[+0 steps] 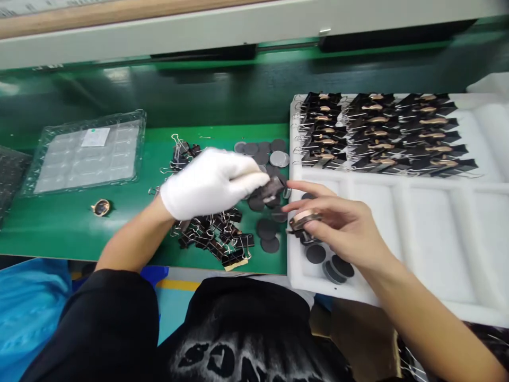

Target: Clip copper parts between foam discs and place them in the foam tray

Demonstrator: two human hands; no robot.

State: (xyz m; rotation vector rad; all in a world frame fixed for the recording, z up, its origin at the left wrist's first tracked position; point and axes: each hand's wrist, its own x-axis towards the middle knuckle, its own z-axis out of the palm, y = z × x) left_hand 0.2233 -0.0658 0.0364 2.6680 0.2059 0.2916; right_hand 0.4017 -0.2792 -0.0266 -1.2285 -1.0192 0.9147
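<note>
My left hand (212,183), in a white glove, pinches a dark binder clip (274,188) that is smeared by motion. It is over a spread of round black discs (268,228). Facing it, my bare right hand (345,223) grips a round, gold-rimmed piece like a watch case (305,218) between thumb and fingers. Its index finger stretches out toward the clip; whether they touch I cannot tell. Something dark sits under the gold-rimmed piece, partly hidden. Below my left wrist lies a heap of black binder clips (212,239) with silver wire handles.
A white foam tray (433,233) at the right carries rows of clipped gold-rimmed pieces (377,132); more discs (315,253) lie in its near left compartment. On the green bench (131,228) are a clear plastic tray (91,154) with a paper label and one loose gold-rimmed ring (102,207).
</note>
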